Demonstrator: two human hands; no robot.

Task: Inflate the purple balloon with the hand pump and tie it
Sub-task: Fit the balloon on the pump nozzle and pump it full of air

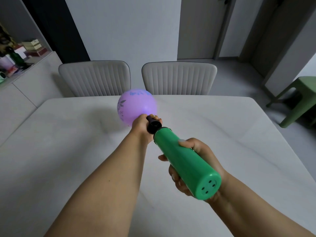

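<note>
Pumping | left hand (141, 124) grip pinches round purple printed balloon (136, 106) onto black nozzle, above white worktop (68, 134); right hand (196, 161) grip wraps green plastic pump (181, 159) | keep neck sealed; stroke evenly

A white surface (222, 134) fills the lower frame; two ribbed grey chairs (94, 79) (179, 79) stand behind it, a green stool (301, 100) at right, pale walls beyond.

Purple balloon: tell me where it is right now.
In the head view, the purple balloon sits mid-frame above the table, on the green pump nozzle, its neck pinched by the left hand.
</note>
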